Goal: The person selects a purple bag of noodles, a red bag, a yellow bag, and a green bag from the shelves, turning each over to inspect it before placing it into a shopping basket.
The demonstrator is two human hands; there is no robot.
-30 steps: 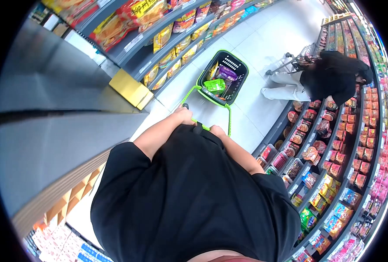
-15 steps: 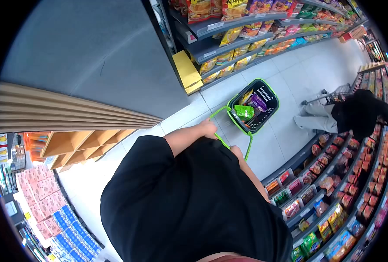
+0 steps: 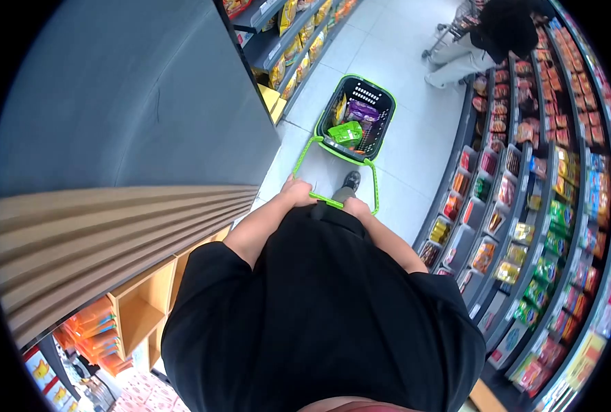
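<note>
A black shopping basket (image 3: 374,137) with a lime-green rim stands on the floor ahead of me. Its long green handle (image 3: 375,180) reaches back to my waist. My left hand (image 3: 298,191) is closed round the left end of the handle's crossbar. Near the bar's right end, my right hand (image 3: 356,207) is closed on it too, its fingers partly hidden. In the basket lie a green packet (image 3: 346,133), a purple packet (image 3: 364,112) and a yellow packet (image 3: 340,108). Something orange shows beneath the green one. My shoe (image 3: 351,180) shows between the handle's arms.
Shelves of packaged snacks (image 3: 525,240) line the right. A person (image 3: 501,34) in a black top and pale trousers stands by a cart (image 3: 449,31) at the far right. A dark panel (image 3: 133,89) and wooden shelving (image 3: 144,316) flank my left. Snack racks (image 3: 295,51) stand ahead left.
My view has turned right and moved along the aisle. The basket's handle now lies straighter ahead of me, still in both hands. My shoe has come into view behind the basket.
</note>
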